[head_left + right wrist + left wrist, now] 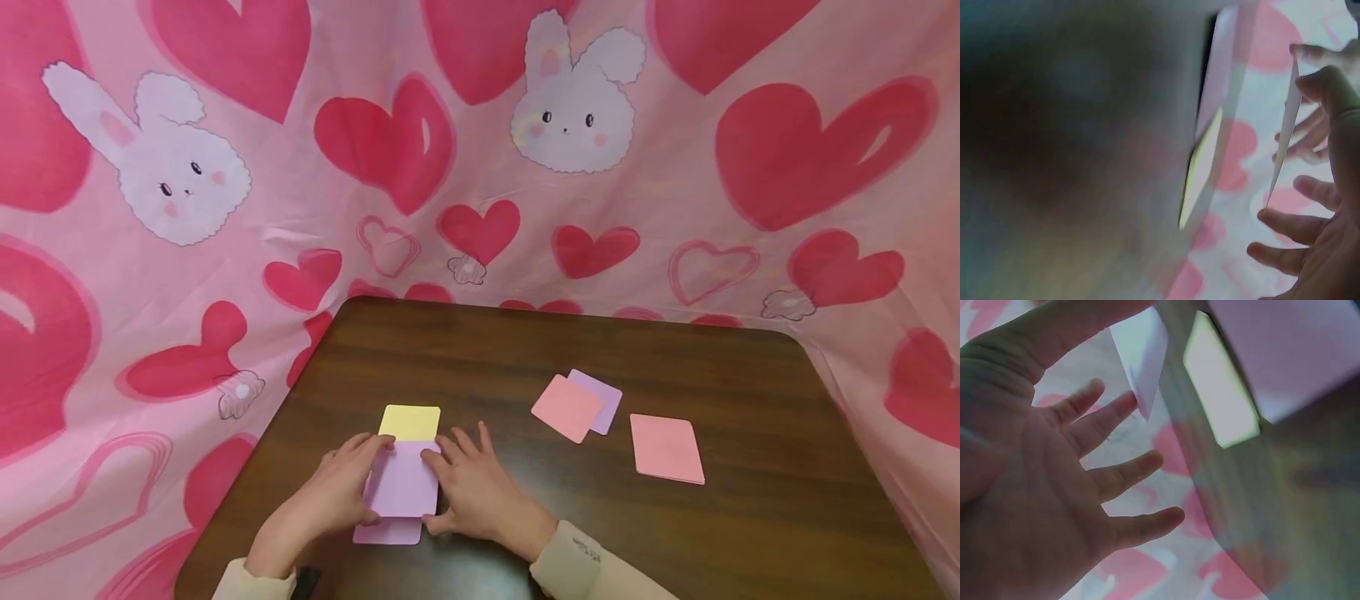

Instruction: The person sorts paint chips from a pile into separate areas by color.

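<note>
A square purple card with rounded corners [403, 482] is held above the table between both hands. My left hand [337, 487] grips its left side, with one fingertip at the upper corner and the thumb at the lower one. From the other side my right hand [483, 492] holds the right edge, its outer fingers spread. The right wrist view catches the held card [1287, 131] nearly edge-on. Beneath it, a yellow card [410, 423] shows past the far edge and another purple card [387, 532] past the near edge.
On the brown wooden table [765, 542], a pink card [567, 408] overlaps a purple card [609, 403] right of the hands. Farther right lies another pink card [667, 447]. A pink heart-and-rabbit cloth [480, 317] hangs around the table's back and sides.
</note>
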`<state>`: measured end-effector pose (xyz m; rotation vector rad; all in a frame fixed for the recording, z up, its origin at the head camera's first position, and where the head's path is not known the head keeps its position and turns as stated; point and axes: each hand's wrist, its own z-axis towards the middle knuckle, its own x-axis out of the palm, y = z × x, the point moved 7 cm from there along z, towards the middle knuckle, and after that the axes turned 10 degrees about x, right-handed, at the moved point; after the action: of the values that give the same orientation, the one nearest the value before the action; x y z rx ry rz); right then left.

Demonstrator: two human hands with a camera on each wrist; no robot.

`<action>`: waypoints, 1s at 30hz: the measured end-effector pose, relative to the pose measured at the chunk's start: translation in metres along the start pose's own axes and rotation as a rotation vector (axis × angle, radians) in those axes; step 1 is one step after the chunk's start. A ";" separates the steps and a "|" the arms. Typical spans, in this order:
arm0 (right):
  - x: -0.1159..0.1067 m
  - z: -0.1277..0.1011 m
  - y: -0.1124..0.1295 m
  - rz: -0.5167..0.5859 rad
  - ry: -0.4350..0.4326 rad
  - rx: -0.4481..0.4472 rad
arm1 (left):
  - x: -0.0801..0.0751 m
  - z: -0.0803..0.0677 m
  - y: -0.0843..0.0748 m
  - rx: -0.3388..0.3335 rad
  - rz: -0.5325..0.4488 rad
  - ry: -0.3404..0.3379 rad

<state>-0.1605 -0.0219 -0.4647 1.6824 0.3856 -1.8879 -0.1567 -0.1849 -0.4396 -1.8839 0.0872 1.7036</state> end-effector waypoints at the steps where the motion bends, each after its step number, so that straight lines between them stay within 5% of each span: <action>1: 0.004 0.002 0.006 -0.006 0.007 -0.006 | 0.000 -0.005 0.003 -0.012 0.007 0.001; 8: 0.023 0.008 0.031 -0.052 0.010 -0.035 | 0.012 -0.025 0.023 -0.086 0.026 0.034; 19: 0.038 0.003 0.031 -0.054 0.012 -0.039 | 0.040 -0.028 0.038 -0.149 -0.032 0.070; 30: 0.051 0.002 0.028 -0.046 0.072 -0.030 | 0.047 -0.026 0.041 -0.182 -0.062 0.110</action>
<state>-0.1477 -0.0564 -0.5100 1.7386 0.4829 -1.8489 -0.1429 -0.2150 -0.4985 -2.0908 -0.0850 1.6123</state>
